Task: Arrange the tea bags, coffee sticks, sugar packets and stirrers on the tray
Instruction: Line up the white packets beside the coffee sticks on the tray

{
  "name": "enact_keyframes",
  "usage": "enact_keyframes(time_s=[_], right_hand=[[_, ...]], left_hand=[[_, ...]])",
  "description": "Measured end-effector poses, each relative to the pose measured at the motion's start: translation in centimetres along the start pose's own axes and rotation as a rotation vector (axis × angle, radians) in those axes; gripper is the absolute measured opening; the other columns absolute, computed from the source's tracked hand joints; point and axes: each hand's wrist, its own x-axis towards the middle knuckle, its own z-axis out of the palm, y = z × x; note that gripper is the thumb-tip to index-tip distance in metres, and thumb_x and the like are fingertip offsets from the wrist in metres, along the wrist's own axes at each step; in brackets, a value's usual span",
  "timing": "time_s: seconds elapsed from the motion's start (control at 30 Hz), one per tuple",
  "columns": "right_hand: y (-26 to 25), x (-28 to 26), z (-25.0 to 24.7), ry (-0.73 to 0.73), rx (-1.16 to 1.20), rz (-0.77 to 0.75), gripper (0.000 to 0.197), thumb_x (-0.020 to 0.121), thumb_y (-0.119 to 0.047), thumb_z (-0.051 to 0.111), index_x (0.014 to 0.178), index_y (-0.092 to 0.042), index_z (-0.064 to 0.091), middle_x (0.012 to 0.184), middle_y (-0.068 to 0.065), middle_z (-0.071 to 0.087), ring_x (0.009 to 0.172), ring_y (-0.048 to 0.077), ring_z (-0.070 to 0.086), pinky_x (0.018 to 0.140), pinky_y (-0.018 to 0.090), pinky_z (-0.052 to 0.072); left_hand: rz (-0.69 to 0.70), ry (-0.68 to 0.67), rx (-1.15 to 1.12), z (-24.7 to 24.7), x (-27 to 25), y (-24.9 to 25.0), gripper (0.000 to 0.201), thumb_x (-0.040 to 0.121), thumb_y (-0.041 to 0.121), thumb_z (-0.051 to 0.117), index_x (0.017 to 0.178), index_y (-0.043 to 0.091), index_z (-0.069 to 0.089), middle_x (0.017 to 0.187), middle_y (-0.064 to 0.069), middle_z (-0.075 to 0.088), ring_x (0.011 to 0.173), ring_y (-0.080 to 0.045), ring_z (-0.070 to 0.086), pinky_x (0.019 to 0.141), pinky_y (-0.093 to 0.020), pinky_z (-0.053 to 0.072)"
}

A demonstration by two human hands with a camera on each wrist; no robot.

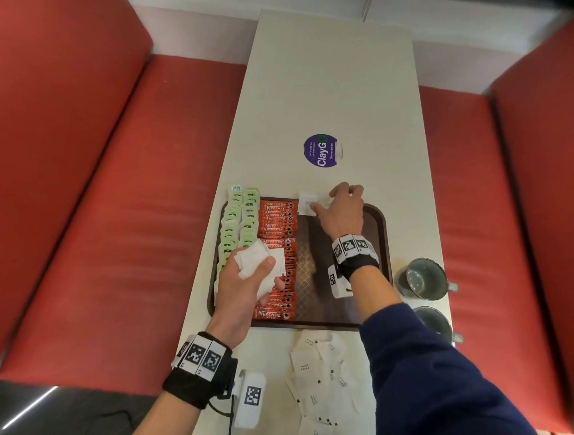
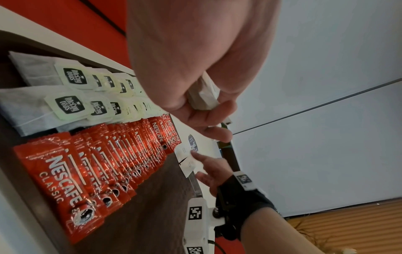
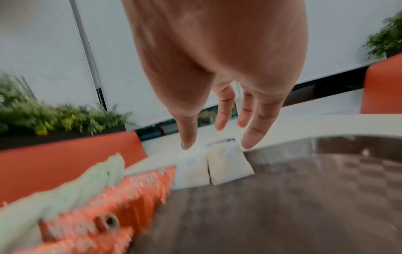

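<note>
Tea bags (image 1: 238,219) and coffee sticks (image 1: 278,247) already line the tray (image 1: 377,246). The left hand (image 1: 249,278) clutches a bunch of sugar packets (image 1: 258,261); the right hand (image 1: 341,211), fingers loose, sets the first two packets (image 1: 307,203) at the far rim. More sugar waits on the table (image 1: 322,84); no stirrers are visible.

2 mugs (image 1: 425,278) at table (image 1: 332,83) edge; purple sticker (image 1: 321,150); red benches (image 1: 97,192).

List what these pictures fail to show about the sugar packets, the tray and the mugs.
- Packet count in the left hand: head view, fingers cover the bunch of sugar packets.
- Print on the two placed packets: right wrist view, motion blur.
- Near right corner of the tray: head view, the right forearm covers it.
- Contents of the nearer mug: head view, the sleeve covers part of it.
- Stirrers: not seen in any view.
</note>
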Motion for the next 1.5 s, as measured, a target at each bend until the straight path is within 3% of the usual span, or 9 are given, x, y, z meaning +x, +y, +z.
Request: enact_keyframes(time_s=[0.07, 0.17, 0.3, 0.43, 0.63, 0.87, 1.13, 1.33, 1.5], right_hand=[[-1.0, -1.8, -1.8, -0.015, 0.175, -0.088, 0.034, 0.097, -0.042, 0.08, 0.114, -0.018, 0.064, 0.125, 0.004, 0.06, 0.108, 0.025, 0.068, 0.09, 0.039, 0.056], [-2.8, -6.3, -4.9, -0.326, 0.414, -0.111, 0.026, 0.104, -0.051, 0.069, 0.105, -0.025, 0.071, 0.098, -0.007, 0.077, 0.088, 0.007, 0.074, 0.083, 0.031, 0.059], [-3.2, -11.2, -6.0, -0.592, 0.549, -0.158, 0.021, 0.104, -0.041, 0.074, 0.103, -0.02, 0.075, 0.093, 0.005, 0.077, 0.08, 0.018, 0.076, 0.077, 0.035, 0.066], [-2.5, -12.1, -6.1, -0.547, 0.59, -0.144, 0.016, 0.101, -0.025, 0.081, 0.098, -0.013, 0.071, 0.088, 0.012, 0.075, 0.078, 0.035, 0.077, 0.08, 0.051, 0.067], [-2.3, -11.8, -8.5, -0.537, 0.602, -0.199, 0.015, 0.104, -0.019, 0.076, 0.096, -0.01, 0.065, 0.085, 0.011, 0.075, 0.073, 0.021, 0.073, 0.071, 0.029, 0.061], [-2.5, -11.5, -9.6, -0.518, 0.66, -0.213, 0.019, 0.102, -0.002, 0.074, 0.116, -0.013, 0.068, 0.105, 0.007, 0.079, 0.077, 0.028, 0.081, 0.071, 0.035, 0.066], [-1.4, -11.4, -9.1, -0.316, 0.745, -0.279, 0.013, 0.093, 0.0, 0.081, 0.092, -0.014, 0.081, 0.113, 0.0, 0.079, 0.113, 0.02, 0.076, 0.103, 0.043, 0.061], [-1.6, -11.8, -8.4, -0.274, 0.582, -0.283, 0.013, 0.089, -0.012, 0.078, 0.078, -0.018, 0.081, 0.104, -0.011, 0.075, 0.104, 0.011, 0.071, 0.088, 0.023, 0.057], [-1.5, -11.5, -8.3, -0.321, 0.482, -0.314, 0.014, 0.082, -0.017, 0.089, 0.085, -0.026, 0.079, 0.102, -0.012, 0.078, 0.093, 0.015, 0.076, 0.085, 0.04, 0.065]], left_hand=[[0.014, -0.013, 0.007, 0.2, 0.2, 0.0, 0.034, 0.103, 0.017, 0.073, 0.134, 0.026, 0.061, 0.114, -0.016, 0.077, 0.08, -0.027, 0.076, 0.046, -0.025, 0.044], [0.031, -0.022, -0.004, 0.7, 0.4, 0.2, 0.035, 0.104, 0.016, 0.073, 0.135, 0.026, 0.06, 0.118, -0.017, 0.076, 0.082, -0.03, 0.077, 0.046, -0.025, 0.044], [0.075, -0.005, -0.02, 1.4, 0.6, 0.4, 0.038, 0.103, 0.016, 0.074, 0.136, 0.026, 0.06, 0.12, -0.016, 0.076, 0.083, -0.033, 0.075, 0.045, -0.026, 0.045], [0.116, 0.004, 0.014, 1.7, 0.5, 0.6, 0.036, 0.1, 0.021, 0.078, 0.132, 0.029, 0.062, 0.12, -0.013, 0.076, 0.084, -0.031, 0.074, 0.046, -0.027, 0.047], [0.136, 0.032, 0.037, 1.8, 0.4, 0.7, 0.034, 0.102, 0.02, 0.076, 0.132, 0.027, 0.06, 0.113, -0.011, 0.079, 0.078, -0.032, 0.076, 0.045, -0.029, 0.046], [0.14, 0.037, 0.034, 1.3, 0.5, 0.8, 0.031, 0.103, 0.021, 0.074, 0.131, 0.027, 0.06, 0.111, -0.011, 0.078, 0.075, -0.028, 0.075, 0.049, -0.028, 0.043], [0.079, -0.011, -0.014, 1.4, 0.5, 1.0, 0.033, 0.106, 0.018, 0.069, 0.136, 0.026, 0.058, 0.113, -0.014, 0.079, 0.078, -0.029, 0.073, 0.046, -0.024, 0.042], [0.04, -0.133, -0.089, 2.3, 0.4, 1.0, 0.034, 0.11, 0.033, 0.061, 0.141, 0.023, 0.056, 0.125, -0.014, 0.077, 0.078, -0.029, 0.072, 0.046, -0.024, 0.039], [0.071, -0.138, -0.07, 2.6, 0.4, 1.2, 0.042, 0.105, 0.04, 0.067, 0.139, 0.018, 0.056, 0.121, -0.018, 0.077, 0.074, -0.029, 0.073, 0.039, -0.023, 0.038]])
